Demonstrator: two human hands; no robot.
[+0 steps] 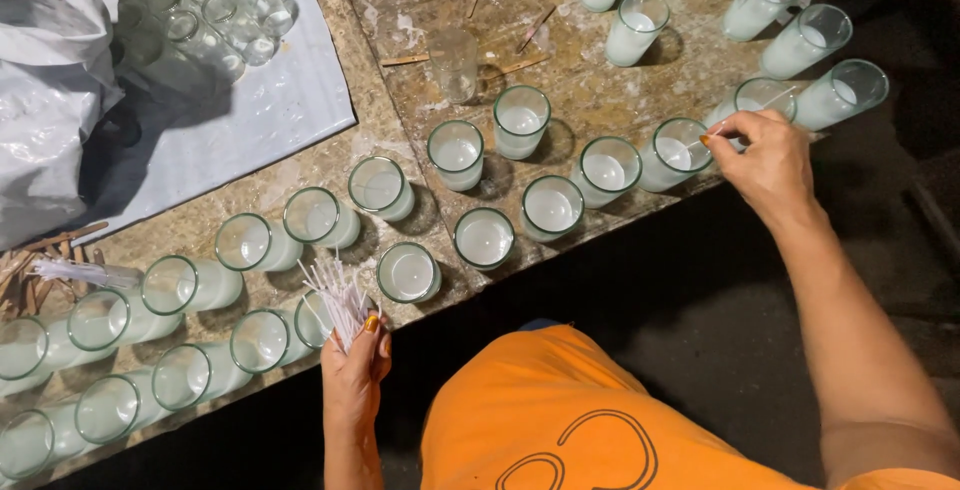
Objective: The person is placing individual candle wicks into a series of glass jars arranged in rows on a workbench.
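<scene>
Pinched in the left hand [352, 365], a bundle of white wicks [338, 295] fans upward at the near edge of the table [400, 10]. Right hand [765, 165] has its grip narrow, fingertips closed on a single thin wick over a wax-filled glass [678, 153]. Rows of similar glasses [485, 238] stand around, with empty glasses [200, 0] at the far left.

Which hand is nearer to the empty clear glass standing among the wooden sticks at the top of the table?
Right. The right hand is off to the right of the empty glass, over the filled glasses; the left hand, holding white wicks, is farther, at the table's near edge.
</scene>
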